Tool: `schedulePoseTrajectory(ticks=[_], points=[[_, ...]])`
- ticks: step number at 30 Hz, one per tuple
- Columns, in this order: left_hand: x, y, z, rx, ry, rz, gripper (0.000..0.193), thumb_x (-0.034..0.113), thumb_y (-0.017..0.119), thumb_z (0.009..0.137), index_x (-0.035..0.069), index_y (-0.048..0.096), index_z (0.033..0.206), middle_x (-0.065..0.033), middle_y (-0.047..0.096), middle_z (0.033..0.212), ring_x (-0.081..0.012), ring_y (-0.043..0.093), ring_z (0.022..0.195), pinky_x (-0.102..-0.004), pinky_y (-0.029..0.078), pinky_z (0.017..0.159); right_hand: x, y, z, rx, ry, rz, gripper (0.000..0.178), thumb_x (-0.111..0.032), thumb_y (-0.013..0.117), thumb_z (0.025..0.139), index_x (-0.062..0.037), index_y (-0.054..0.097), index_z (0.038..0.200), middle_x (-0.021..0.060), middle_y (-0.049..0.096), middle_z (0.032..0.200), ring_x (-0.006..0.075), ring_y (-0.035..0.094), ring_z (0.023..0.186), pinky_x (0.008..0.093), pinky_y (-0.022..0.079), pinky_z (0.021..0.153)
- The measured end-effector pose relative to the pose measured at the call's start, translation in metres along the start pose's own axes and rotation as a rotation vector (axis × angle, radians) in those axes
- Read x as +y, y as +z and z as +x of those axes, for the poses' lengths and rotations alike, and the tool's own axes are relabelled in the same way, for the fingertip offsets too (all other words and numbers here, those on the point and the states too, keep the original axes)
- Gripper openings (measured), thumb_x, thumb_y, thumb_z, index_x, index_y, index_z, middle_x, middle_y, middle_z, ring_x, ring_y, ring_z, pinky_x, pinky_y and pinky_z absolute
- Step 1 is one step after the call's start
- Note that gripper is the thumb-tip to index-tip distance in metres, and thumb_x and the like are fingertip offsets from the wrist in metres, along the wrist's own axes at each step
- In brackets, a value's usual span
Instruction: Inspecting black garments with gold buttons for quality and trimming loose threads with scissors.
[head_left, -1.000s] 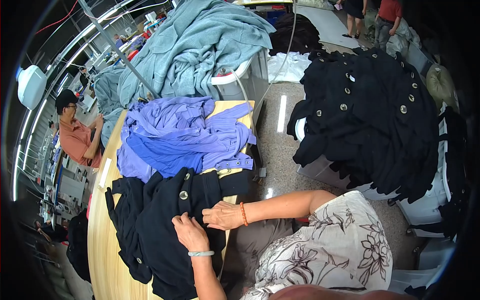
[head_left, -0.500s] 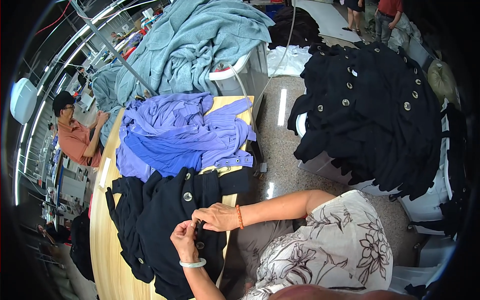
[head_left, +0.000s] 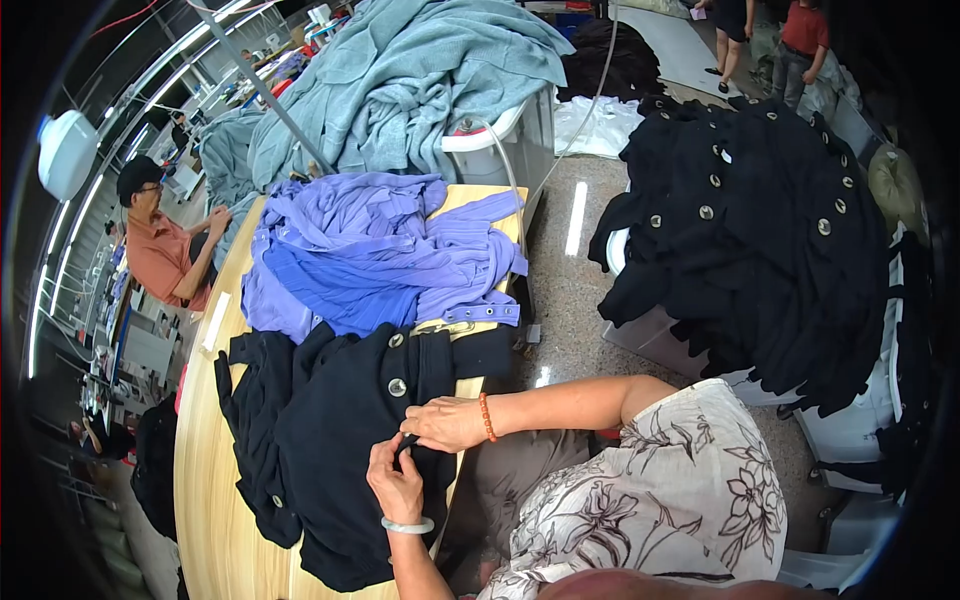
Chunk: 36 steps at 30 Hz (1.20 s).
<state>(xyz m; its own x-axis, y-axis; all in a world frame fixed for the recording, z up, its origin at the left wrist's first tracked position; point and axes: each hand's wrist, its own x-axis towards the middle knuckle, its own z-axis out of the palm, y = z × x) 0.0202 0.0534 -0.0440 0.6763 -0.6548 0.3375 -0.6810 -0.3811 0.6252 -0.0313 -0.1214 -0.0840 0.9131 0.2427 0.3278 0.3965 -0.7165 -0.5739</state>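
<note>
the black garment [head_left: 335, 440] lies on the tabletop [head_left: 212, 480], with the left hand [head_left: 397, 485] and right hand [head_left: 445, 424] both pinching its cloth. it looks soft, limp and fairly light, so the likely firmer band [head_left: 397, 364] carrying the shiny buttons [head_left: 397, 387] seems the surest hold.

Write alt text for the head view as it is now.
The person's left hand and right hand pinch a black garment with round shiny buttons on a wood-grain table. Beyond it lie purple garments and a grey-green knit heap; another dark pile stands at right.
</note>
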Motion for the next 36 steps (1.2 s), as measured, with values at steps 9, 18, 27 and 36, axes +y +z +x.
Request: schedulePoseTrajectory(ticks=[9, 18, 27, 36], points=[[-0.004, -0.006, -0.008, 0.001, -0.007, -0.040, 0.017, -0.010, 0.055, 0.077, -0.001, 0.064, 0.089, -0.0164, 0.063, 0.086, -0.0342, 0.063, 0.081, -0.0383, 0.050, 0.075, -0.005, 0.006, -0.002, 0.122, -0.070, -0.016, 0.012, -0.005, 0.058, 0.078, -0.0040, 0.064, 0.088, 0.0104, 0.055, 0.083, 0.0279, 0.062, 0.076, 0.0386, 0.051, 0.065], [-0.010, -0.013, -0.021, 0.068, -0.137, 0.236, 0.015, 0.009, 0.074, 0.077, 0.002, 0.064, 0.087, -0.0137, 0.064, 0.083, -0.0332, 0.064, 0.075, -0.0382, 0.050, 0.067, 0.007, -0.037, -0.030, -0.034, 0.109, -0.156, 0.018, -0.026, 0.065, 0.085, -0.0108, 0.066, 0.095, 0.0070, 0.063, 0.092, 0.0289, 0.066, 0.081, 0.0422, 0.053, 0.068], [0.027, 0.039, 0.042, 0.070, 0.171, 0.224, 0.020, 0.003, 0.061, 0.084, 0.001, 0.063, 0.103, -0.0143, 0.060, 0.098, -0.0345, 0.058, 0.090, -0.0424, 0.049, 0.079, 0.013, -0.039, -0.030, 0.118, 0.094, -0.123, 0.017, -0.010, 0.066, 0.080, -0.0069, 0.062, 0.096, 0.0091, 0.056, 0.090, 0.0322, 0.062, 0.073, 0.0416, 0.049, 0.060], [-0.002, 0.047, 0.053, -0.066, 0.009, 0.194, 0.009, 0.002, 0.065, 0.079, 0.005, 0.058, 0.083, -0.0148, 0.059, 0.080, -0.0381, 0.058, 0.076, -0.0440, 0.048, 0.068, 0.026, -0.017, -0.031, 0.189, 0.082, -0.060, 0.017, -0.013, 0.068, 0.076, -0.0073, 0.062, 0.091, 0.0100, 0.060, 0.091, 0.0332, 0.064, 0.075, 0.0430, 0.052, 0.065]])
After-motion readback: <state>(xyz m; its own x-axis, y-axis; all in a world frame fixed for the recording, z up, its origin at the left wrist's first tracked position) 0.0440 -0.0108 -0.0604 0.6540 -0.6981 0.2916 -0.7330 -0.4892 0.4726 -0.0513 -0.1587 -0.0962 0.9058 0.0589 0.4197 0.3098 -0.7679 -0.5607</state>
